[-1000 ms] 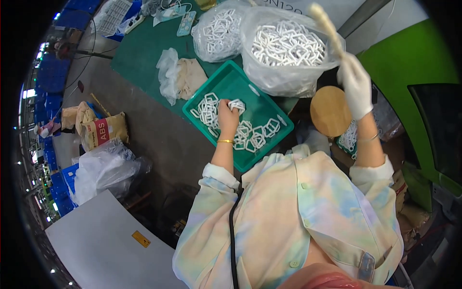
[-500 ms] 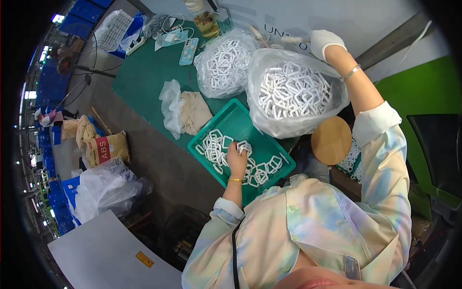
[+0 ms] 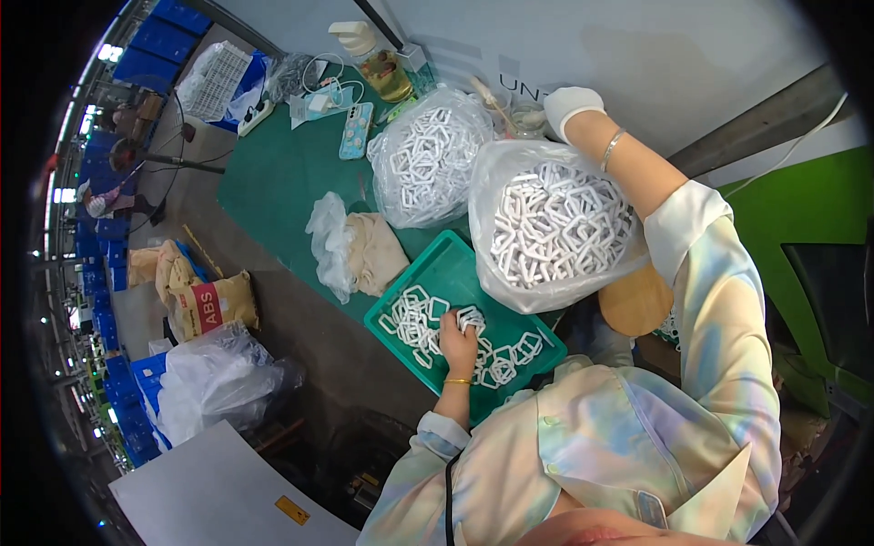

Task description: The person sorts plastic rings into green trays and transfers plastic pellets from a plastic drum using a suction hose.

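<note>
My left hand [image 3: 458, 344] is in a green plastic tray [image 3: 414, 269], its fingers closed round a small bunch of white hexagonal rings [image 3: 471, 318]. More white rings [image 3: 414, 318] lie loose in the tray on both sides of that hand. Farther off and to the right, my right hand [image 3: 574, 107] wears a white glove and is beyond the back rim of an open clear bag [image 3: 513, 288] full of white pieces [image 3: 560, 223]. Its fingers point away and are hidden. A glass jar [image 3: 528, 118] and a thin light-coloured stick [image 3: 492, 98] are close to it.
A second clear bag [image 3: 428, 159] of white rings stands on the green table [image 3: 273, 191]. Behind it are a drink bottle [image 3: 384, 73] and a phone [image 3: 356, 130]. A beige cloth [image 3: 375, 255] lies left of the tray. A round wooden stool [image 3: 635, 300] stands beside the open bag.
My right hand has shifted left toward the glass jar, at the far side of the open bag. The left hand keeps its rings, and the whole view has tilted slightly.
</note>
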`<state>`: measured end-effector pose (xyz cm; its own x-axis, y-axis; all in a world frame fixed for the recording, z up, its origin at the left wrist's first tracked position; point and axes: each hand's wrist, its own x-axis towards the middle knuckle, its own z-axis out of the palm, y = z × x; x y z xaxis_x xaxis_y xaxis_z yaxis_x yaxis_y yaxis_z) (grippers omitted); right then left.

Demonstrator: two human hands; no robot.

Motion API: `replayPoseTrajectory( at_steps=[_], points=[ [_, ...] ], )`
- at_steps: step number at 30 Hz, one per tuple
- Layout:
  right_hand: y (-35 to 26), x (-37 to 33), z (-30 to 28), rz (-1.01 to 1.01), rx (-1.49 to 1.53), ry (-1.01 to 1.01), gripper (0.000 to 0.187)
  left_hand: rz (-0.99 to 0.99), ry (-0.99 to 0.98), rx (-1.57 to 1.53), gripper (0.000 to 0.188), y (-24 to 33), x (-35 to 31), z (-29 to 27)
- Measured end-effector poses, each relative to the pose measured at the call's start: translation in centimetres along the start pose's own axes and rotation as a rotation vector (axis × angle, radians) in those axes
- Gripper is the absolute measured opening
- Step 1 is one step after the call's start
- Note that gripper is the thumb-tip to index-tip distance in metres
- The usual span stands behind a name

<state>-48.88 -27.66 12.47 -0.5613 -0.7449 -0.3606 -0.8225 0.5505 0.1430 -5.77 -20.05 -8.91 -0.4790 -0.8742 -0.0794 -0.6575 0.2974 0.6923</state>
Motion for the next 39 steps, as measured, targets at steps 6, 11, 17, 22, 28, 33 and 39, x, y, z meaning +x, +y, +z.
replayPoseTrajectory(
  at_steps=[6, 11, 17, 22, 28, 33, 39],
  points=[
    [-0.3, 1.3, 0.6, -0.045, -0.017, -0.016, 0.024, -0.037, 0.006, 0.034, 0.029, 0.1, 0.0, 0.1],
    [0.5, 0.9, -0.3, -0.040, -0.013, -0.012, 0.023, -0.065, 0.142, -0.274, 0.035, 0.5, 1.2, -0.9],
    [1.6, -1.2, -0.4, -0.060, 0.015, 0.050, 0.021, 0.057, 0.339, -0.473, 0.040, 8.1, 15.7, -7.2],
    [1.8, -2.0, -0.8, -0.034, 0.073, 0.083, 0.023, 0.563, 0.102, -0.198, 0.037, 18.0, 27.1, -7.1],
    [1.6, -2.4, -1.1, -0.026, 0.080, 0.033, 0.024, 0.698, -0.337, 0.179, 0.043, 22.2, 33.7, 0.4],
    [2.4, -2.3, 0.1, -0.009, 0.089, 0.033, 0.025, 0.725, -0.298, 0.340, 0.036, 22.7, 33.8, 2.9],
    [2.4, -2.3, 0.5, -0.030, 0.101, 0.050, 0.024, 0.751, -0.160, 0.417, 0.017, 21.1, 32.9, 4.4]
  ],
)
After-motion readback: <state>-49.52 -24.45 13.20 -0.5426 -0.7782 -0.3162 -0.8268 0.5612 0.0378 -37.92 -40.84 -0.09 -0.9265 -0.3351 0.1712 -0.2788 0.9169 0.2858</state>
